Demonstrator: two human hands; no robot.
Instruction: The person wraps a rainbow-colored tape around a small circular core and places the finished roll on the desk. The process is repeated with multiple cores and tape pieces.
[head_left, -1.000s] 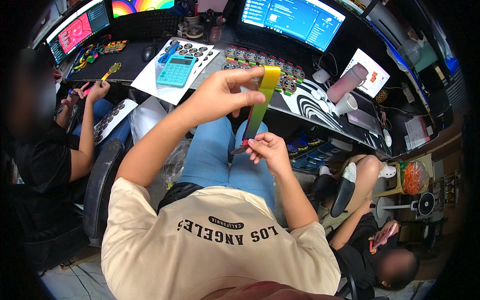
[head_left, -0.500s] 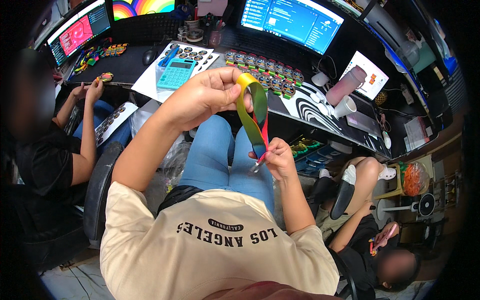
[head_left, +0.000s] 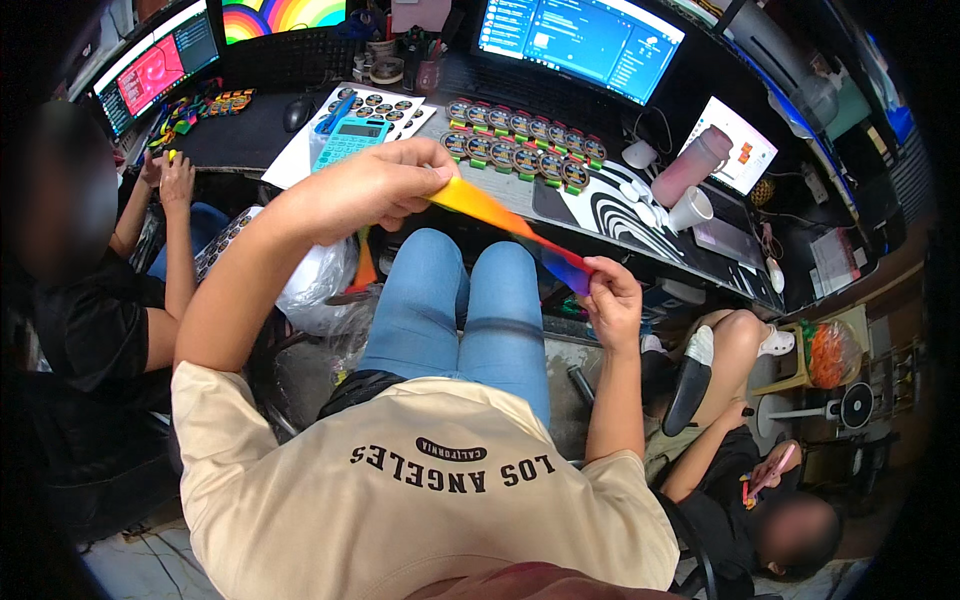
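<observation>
A multicoloured ribbon (head_left: 492,212), yellow through orange and red to blue, is stretched at a slant above my knees. My left hand (head_left: 400,182) grips its yellow end between thumb and fingers, higher up and nearer the desk. At the blue and purple end, my right hand (head_left: 612,300) pinches the ribbon. An orange and green strip (head_left: 365,265) hangs below my left wrist; whether it belongs to the same ribbon I cannot tell. Just beyond my hands, rows of round medals (head_left: 525,157) with coloured ribbons lie on the desk.
On the desk are a turquoise calculator (head_left: 352,140), sticker sheets (head_left: 400,108), a white cup (head_left: 690,210), a pink tumbler (head_left: 693,165) and a monitor (head_left: 585,45). One person (head_left: 100,290) sits at left, another (head_left: 720,470) at right. A plastic bag (head_left: 320,290) is beside my left knee.
The ribbon, looped between my hands before, is now pulled out in a slanting line. My hands have moved apart, left hand leftward, right hand up and to the right.
</observation>
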